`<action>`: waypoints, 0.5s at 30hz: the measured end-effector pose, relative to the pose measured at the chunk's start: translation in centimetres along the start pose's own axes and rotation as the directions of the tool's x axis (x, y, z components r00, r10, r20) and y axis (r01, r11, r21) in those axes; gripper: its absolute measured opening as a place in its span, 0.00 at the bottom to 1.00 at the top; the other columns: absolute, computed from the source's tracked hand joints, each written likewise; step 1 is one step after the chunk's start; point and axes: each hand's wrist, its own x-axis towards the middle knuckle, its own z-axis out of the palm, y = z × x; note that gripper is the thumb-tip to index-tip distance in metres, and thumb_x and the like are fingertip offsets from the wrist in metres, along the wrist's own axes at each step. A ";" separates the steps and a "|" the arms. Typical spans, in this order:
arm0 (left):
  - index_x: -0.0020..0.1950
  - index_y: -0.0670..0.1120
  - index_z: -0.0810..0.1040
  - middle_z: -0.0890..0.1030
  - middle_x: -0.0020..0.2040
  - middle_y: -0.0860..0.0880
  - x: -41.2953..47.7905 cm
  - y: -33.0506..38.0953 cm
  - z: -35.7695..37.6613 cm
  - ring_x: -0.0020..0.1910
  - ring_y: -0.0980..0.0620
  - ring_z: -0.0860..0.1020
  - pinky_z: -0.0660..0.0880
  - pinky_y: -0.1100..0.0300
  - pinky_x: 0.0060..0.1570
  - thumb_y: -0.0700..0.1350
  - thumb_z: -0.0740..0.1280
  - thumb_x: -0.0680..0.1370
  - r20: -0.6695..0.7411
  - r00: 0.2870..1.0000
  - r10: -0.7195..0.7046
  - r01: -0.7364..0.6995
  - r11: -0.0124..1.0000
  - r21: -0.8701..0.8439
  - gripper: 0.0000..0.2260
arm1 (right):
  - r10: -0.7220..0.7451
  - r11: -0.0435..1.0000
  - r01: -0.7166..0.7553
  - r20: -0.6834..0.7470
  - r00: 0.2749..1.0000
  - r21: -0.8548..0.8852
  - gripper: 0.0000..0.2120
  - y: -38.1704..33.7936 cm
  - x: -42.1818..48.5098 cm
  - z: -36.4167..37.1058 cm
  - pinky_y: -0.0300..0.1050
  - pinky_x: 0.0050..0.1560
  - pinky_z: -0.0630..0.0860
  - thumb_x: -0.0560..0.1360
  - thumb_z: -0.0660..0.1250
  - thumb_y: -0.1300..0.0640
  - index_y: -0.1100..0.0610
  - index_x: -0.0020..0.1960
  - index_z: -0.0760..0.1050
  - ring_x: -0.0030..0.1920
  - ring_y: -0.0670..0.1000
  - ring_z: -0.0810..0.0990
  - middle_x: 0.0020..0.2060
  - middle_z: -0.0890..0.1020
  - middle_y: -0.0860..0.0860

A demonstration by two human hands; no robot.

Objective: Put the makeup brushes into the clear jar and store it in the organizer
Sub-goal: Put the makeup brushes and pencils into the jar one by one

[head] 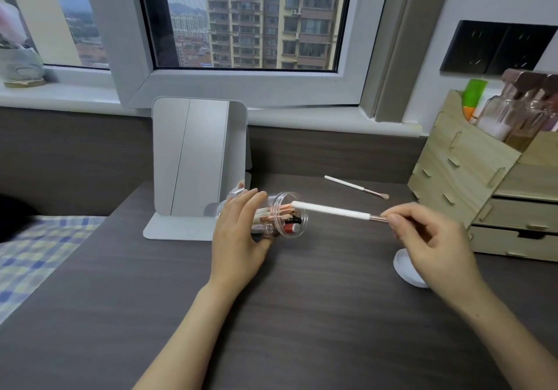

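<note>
Your left hand is wrapped around the clear round plastic jar, tipped on its side just above the dark wood-grain desk, mouth facing right. Your right hand pinches the bristle end of a slim white-handled brush with a rose-gold ferrule, its handle tip just at the jar's rim.

Watch the angle: the jar is smooth and already crowded with brushes, so the incoming handle could jam against them, or push the jar round in your palm. Tipped this far, the contents could slide out of the open mouth. Pinching the soft bristles may also bend them.

A second thin white brush lies loose on the desk, near the pale plywood drawer organizer. The white round lid sits partly under your right wrist; you could knock it.
</note>
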 end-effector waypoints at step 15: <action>0.63 0.47 0.69 0.77 0.61 0.43 -0.2 0.3 0.2 0.63 0.48 0.70 0.71 0.48 0.60 0.34 0.75 0.61 0.037 0.997 0.073 -0.072 0.997 -0.030 0.33 | -0.113 0.983 0.110 0.008 0.994 0.145 0.08 -1.7 3.0 9.3 0.32 0.37 0.72 0.73 0.67 0.59 0.61 0.38 0.81 0.33 0.41 0.76 0.30 0.81 0.44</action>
